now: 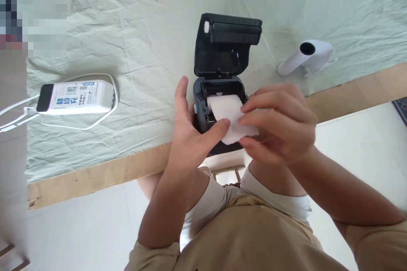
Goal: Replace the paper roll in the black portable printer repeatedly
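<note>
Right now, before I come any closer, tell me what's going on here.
A person has both hands at a black device whose lid stands open. The left hand is at its side, thumb on the white paper coming out; the right hand has its fingers at the paper's right edge. A white box with a cable lies off to the left.

White paper (233, 112) in open printer (219, 57)

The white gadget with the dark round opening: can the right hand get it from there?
Probably yes. The white gadget lies on the green cloth just beyond the right hand, and I see nothing between them. That hand is busy at the white paper, so it might need to stop first.
</note>
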Action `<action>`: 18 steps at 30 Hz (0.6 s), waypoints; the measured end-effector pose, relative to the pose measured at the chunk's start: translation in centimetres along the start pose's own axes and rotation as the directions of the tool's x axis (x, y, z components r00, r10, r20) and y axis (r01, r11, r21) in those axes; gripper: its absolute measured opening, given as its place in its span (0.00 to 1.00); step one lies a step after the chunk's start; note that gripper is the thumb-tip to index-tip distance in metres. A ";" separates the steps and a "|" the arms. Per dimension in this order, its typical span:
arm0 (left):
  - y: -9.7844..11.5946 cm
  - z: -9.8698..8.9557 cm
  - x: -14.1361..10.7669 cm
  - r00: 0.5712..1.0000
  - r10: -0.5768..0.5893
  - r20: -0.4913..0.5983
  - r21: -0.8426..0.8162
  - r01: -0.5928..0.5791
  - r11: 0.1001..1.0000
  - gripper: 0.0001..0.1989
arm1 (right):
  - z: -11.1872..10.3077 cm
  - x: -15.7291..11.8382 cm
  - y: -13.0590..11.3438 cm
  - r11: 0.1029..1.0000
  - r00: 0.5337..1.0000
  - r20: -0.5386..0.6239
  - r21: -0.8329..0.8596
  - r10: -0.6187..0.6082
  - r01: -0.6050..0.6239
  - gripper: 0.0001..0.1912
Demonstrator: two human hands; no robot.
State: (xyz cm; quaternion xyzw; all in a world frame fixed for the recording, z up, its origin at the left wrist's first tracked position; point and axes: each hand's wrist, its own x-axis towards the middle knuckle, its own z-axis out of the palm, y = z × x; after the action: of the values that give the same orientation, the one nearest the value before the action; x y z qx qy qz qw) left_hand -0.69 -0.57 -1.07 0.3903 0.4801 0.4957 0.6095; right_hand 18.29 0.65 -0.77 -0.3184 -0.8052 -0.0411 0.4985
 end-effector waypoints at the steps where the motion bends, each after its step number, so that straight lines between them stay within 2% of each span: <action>1: -0.1 -0.1 0.0 1.000 0.004 0.002 -0.005 -0.004 1.000 0.48 | -0.1 0.2 0.4 0.999 0.999 -0.031 0.016 0.031 -0.031 0.02; 2: -0.3 -0.1 0.0 1.000 0.011 0.011 -0.007 -0.010 1.000 0.50 | -0.1 0.4 0.7 0.996 0.995 -0.056 0.029 0.082 -0.081 0.02; 4: -0.4 -0.1 0.0 0.999 0.024 0.036 -0.004 -0.024 1.000 0.49 | -0.1 0.6 1.4 0.975 0.973 -0.063 0.039 0.221 -0.219 0.07; 7: -0.1 0.0 -0.1 0.998 0.025 0.052 0.004 -0.025 1.000 0.49 | 0.3 0.5 2.3 0.901 0.905 0.008 0.087 0.425 -0.424 0.15; 9: 0.1 0.1 -0.2 0.999 0.023 0.045 -0.005 -0.023 1.000 0.50 | 0.6 0.3 2.8 0.856 0.871 0.079 0.161 0.486 -0.492 0.24; 11: 0.4 0.3 -0.4 0.999 0.027 0.040 -0.015 -0.027 1.000 0.49 | 0.9 0.0 3.3 0.823 0.862 0.121 0.260 0.492 -0.506 0.30; 14: 0.6 0.4 -0.5 0.999 0.034 0.024 -0.008 -0.034 0.999 0.46 | 1.0 -0.3 3.7 0.803 0.881 0.039 0.395 0.471 -0.447 0.28; 16: 0.6 0.4 -0.5 1.000 0.028 0.003 0.001 -0.028 1.000 0.46 | 0.7 -0.4 3.7 0.799 0.871 -0.009 0.403 0.491 -0.447 0.27; 18: 0.5 0.3 -0.5 1.000 0.019 -0.003 0.004 -0.019 1.000 0.48 | 0.3 -0.6 3.4 0.781 0.843 0.044 0.355 0.536 -0.514 0.27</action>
State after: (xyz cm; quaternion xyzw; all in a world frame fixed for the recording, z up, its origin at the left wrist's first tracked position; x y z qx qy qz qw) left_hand -0.52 -0.98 -0.38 0.3951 0.4784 0.5011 0.6033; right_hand 20.09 3.16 -2.21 -0.4338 -0.6632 0.2350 0.5628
